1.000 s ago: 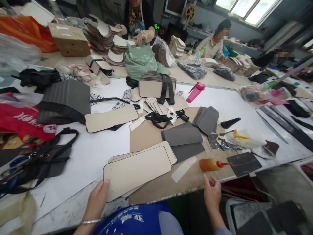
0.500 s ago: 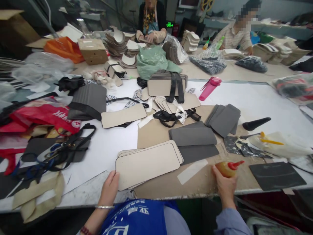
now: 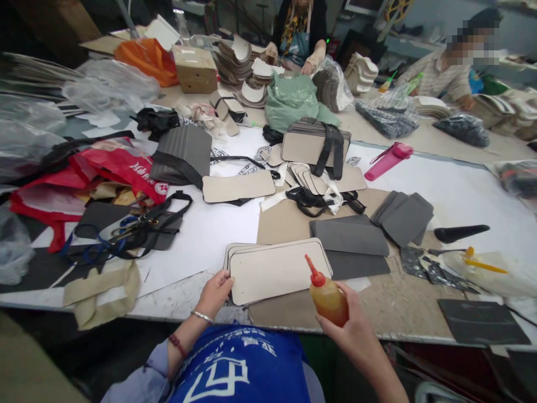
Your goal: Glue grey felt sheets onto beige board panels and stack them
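My right hand [image 3: 354,327] is closed around an amber glue bottle [image 3: 327,296] with a red nozzle, lifted above the table's near edge with the nozzle tilted up toward the beige panels. My left hand [image 3: 215,291] rests on the left end of a stack of beige rounded panels [image 3: 279,271], fingers curled over its edge. Grey fabric sheets [image 3: 350,238] lie just right of the stack on a brown cardboard sheet [image 3: 285,221].
More grey pieces [image 3: 403,215], a black tool [image 3: 459,232], a pink water bottle [image 3: 388,159], a strapped bundle of panels [image 3: 314,146], a red bag [image 3: 113,170] and scissors [image 3: 126,224] crowd the table. Two other people work at the far side.
My right hand grasped the glue bottle lying on the table, lifted it and brought it left over the near edge by the beige panels. The view shifted left.
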`<state>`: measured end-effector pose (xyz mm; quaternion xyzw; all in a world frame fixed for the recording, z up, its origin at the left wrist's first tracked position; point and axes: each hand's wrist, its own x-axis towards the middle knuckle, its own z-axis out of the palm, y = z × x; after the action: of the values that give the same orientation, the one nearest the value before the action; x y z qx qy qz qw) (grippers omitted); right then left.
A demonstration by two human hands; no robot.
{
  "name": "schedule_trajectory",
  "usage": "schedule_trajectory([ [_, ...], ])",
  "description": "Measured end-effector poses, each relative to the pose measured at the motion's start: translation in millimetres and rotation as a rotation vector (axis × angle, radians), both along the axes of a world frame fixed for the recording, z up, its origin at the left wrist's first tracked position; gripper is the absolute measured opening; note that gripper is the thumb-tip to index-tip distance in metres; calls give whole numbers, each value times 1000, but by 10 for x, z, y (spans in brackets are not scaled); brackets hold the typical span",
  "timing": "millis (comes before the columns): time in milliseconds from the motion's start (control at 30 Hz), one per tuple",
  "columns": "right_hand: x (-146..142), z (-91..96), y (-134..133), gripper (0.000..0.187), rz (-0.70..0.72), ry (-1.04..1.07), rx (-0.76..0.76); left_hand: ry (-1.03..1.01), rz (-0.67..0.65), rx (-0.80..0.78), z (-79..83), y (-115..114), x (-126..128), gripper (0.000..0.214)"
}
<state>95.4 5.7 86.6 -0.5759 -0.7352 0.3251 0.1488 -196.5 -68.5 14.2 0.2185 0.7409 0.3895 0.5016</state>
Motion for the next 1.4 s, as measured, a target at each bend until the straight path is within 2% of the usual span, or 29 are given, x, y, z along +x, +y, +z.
schedule_trajectory([
  [167,-497,-48,-179,61,131,10,-100,-80,-19,7,33,22,-73,28],
  [333,-733,-114,-212,62,168,9,-61,-121,-42,17,-22,18,-127,25],
  [500,-824,-124,-250,65,51,58,-67,-147,-42,27,-72,5,-146,24],
  [600,-847,-156,-268,57,-9,111,-82,-161,-43,24,-59,5,-152,24],
  [800,-925,-217,-277,48,-49,106,19,-164,-60,17,-33,13,-167,23],
  [1000,-1050,-227,-268,45,29,40,32,-146,-94,-3,-30,32,-189,22],
  [1133,-1126,-224,-254,44,48,-76,68,-143,-106,-12,-17,44,-184,23],
  [1400,-1194,-85,-205,38,113,-293,120,-131,-94,-9,-43,34,-169,26],
])
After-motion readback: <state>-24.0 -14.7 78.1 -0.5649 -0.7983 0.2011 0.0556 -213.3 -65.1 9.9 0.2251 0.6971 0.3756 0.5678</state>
